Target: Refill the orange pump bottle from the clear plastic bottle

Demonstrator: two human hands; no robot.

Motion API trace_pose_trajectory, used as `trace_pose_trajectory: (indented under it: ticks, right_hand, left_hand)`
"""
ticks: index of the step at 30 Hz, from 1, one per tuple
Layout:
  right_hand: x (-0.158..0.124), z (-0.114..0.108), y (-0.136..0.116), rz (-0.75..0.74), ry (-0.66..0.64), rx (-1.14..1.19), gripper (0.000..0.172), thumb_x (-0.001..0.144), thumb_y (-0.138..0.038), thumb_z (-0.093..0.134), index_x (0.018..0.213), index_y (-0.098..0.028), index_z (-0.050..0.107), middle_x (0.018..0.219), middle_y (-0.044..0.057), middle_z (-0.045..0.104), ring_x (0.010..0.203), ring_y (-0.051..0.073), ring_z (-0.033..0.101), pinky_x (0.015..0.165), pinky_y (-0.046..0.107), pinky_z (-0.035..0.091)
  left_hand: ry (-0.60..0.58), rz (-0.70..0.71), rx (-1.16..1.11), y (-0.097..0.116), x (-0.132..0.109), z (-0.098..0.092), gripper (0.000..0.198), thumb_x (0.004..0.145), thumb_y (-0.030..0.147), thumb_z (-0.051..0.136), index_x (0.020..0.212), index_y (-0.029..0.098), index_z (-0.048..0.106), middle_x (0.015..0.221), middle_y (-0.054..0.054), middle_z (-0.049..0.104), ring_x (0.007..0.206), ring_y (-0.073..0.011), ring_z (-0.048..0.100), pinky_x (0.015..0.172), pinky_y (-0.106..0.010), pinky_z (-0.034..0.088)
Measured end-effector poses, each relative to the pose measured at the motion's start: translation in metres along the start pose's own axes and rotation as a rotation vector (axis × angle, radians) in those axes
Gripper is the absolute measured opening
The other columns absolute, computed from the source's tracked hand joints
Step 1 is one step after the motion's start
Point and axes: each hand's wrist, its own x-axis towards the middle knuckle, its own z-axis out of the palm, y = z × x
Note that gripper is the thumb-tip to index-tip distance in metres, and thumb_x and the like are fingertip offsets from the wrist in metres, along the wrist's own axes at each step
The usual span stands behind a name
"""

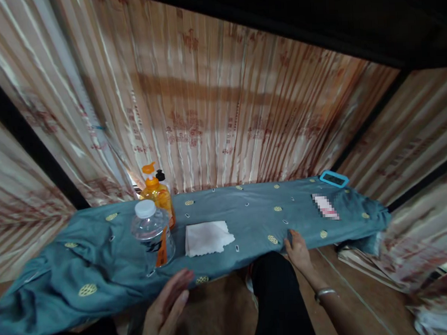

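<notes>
My left hand (170, 302) is held just in front of the table's near edge, fingers stretched out and nothing in them. Beyond it stands a clear plastic bottle (146, 234) with a white cap and an orange label. A folded white cloth (207, 238) with a scalloped edge lies flat to the right of the bottle. My right hand (298, 248), with a bangle at the wrist, rests at the near edge of the teal pineapple-print tablecloth (248, 206). Its fingers are loosely curled and apart, and I see nothing in them.
Behind the clear bottle stand an orange pump bottle (155, 193) and a black pump top (160, 175). A blue-framed device (334, 178) lies at the far right corner, with a blurred pink-and-white item (325, 206) nearer. Patterned curtains (205, 113) enclose the table; dark frame bars cross them.
</notes>
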Motion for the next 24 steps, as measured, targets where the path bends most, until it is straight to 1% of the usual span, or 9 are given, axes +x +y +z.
trace_pose_trajectory:
  ticks: [3, 5, 7, 10, 13, 16, 18, 21, 24]
  right_hand:
    - [-0.013, -0.020, -0.028, 0.000, -0.109, 0.056, 0.043, 0.096, -0.038, 0.049, 0.126, -0.008, 0.055, 0.126, 0.018, 0.068, 0.118, 0.026, 0.066, 0.102, 0.049, 0.051]
    - [-0.031, -0.035, -0.048, -0.047, -0.170, 0.089, 0.046, 0.097, -0.040, 0.043, 0.128, -0.007, 0.054, 0.126, 0.020, 0.069, 0.118, 0.026, 0.066, 0.101, 0.047, 0.053]
    - [-0.052, -0.050, -0.067, -0.127, -0.216, 0.106, 0.055, 0.098, -0.046, 0.032, 0.123, -0.006, 0.059, 0.118, 0.021, 0.073, 0.111, 0.029, 0.070, 0.095, 0.045, 0.058]
    - [-0.083, -0.068, -0.088, -0.243, -0.121, 0.083, 0.075, 0.096, -0.056, 0.022, 0.124, 0.004, 0.058, 0.124, 0.031, 0.067, 0.117, 0.041, 0.064, 0.097, 0.056, 0.055]
    - [-0.101, -0.079, -0.098, -0.388, -0.008, 0.019, 0.070, 0.094, -0.053, 0.030, 0.124, 0.004, 0.059, 0.126, 0.038, 0.061, 0.113, 0.052, 0.062, 0.085, 0.065, 0.057]
    - [-0.104, -0.084, -0.104, -0.658, 0.172, -0.190, 0.052, 0.093, -0.036, 0.037, 0.122, 0.004, 0.053, 0.114, 0.040, 0.063, 0.096, 0.053, 0.070, 0.069, 0.059, 0.064]
    - [-0.102, -0.085, -0.108, -0.708, 0.211, -0.272, 0.049, 0.092, -0.033, 0.037, 0.125, 0.002, 0.046, 0.110, 0.040, 0.063, 0.089, 0.052, 0.072, 0.065, 0.055, 0.065]
    - [-0.100, -0.087, -0.110, -0.700, 0.201, -0.332, 0.053, 0.092, -0.034, 0.034, 0.132, -0.001, 0.037, 0.106, 0.037, 0.065, 0.087, 0.049, 0.074, 0.063, 0.052, 0.066]
    - [-0.101, -0.087, -0.105, -0.690, 0.180, -0.372, 0.063, 0.091, -0.034, 0.036, 0.144, 0.000, 0.029, 0.107, 0.036, 0.066, 0.085, 0.047, 0.074, 0.059, 0.050, 0.066]
  left_hand:
    - [0.174, 0.270, 0.235, 0.018, 0.011, -0.017, 0.056, 0.082, 0.052, 0.066, 0.129, 0.023, 0.061, 0.135, -0.010, 0.063, 0.125, -0.0307, 0.059, 0.112, -0.047, 0.043]
    - [0.325, 0.448, 0.350, 0.032, 0.019, -0.026, 0.064, 0.084, 0.045, 0.065, 0.141, 0.022, 0.048, 0.149, -0.011, 0.048, 0.137, -0.0305, 0.046, 0.118, -0.049, 0.033]
    - [0.440, 0.578, 0.448, 0.047, 0.030, -0.033, 0.077, 0.084, 0.040, 0.066, 0.150, 0.021, 0.031, 0.158, -0.013, 0.032, 0.146, -0.0304, 0.032, 0.121, -0.050, 0.026]
    - [0.554, 0.693, 0.563, 0.063, 0.051, -0.040, 0.091, 0.083, 0.037, 0.069, 0.154, 0.017, 0.017, 0.162, -0.016, 0.021, 0.149, -0.0322, 0.021, 0.123, -0.052, 0.021]
    - [0.591, 0.713, 0.580, 0.072, 0.074, -0.045, 0.100, 0.079, 0.041, 0.072, 0.154, 0.014, 0.012, 0.161, -0.020, 0.018, 0.150, -0.0351, 0.016, 0.123, -0.056, 0.018]
    - [0.565, 0.669, 0.530, 0.073, 0.094, -0.045, 0.108, 0.074, 0.042, 0.077, 0.154, 0.014, 0.010, 0.161, -0.021, 0.018, 0.150, -0.0341, 0.016, 0.122, -0.055, 0.019]
    - [0.530, 0.632, 0.478, 0.068, 0.103, -0.043, 0.108, 0.072, 0.040, 0.078, 0.154, 0.017, 0.012, 0.161, -0.019, 0.020, 0.151, -0.0332, 0.017, 0.122, -0.054, 0.019]
    - [0.485, 0.569, 0.398, 0.054, 0.110, -0.041, 0.107, 0.069, 0.037, 0.079, 0.153, 0.019, 0.016, 0.161, -0.016, 0.022, 0.150, -0.0328, 0.018, 0.123, -0.051, 0.019]
    - [0.449, 0.496, 0.338, 0.042, 0.111, -0.042, 0.109, 0.066, 0.036, 0.081, 0.153, 0.021, 0.017, 0.159, -0.017, 0.029, 0.146, -0.0321, 0.031, 0.120, -0.049, 0.028]
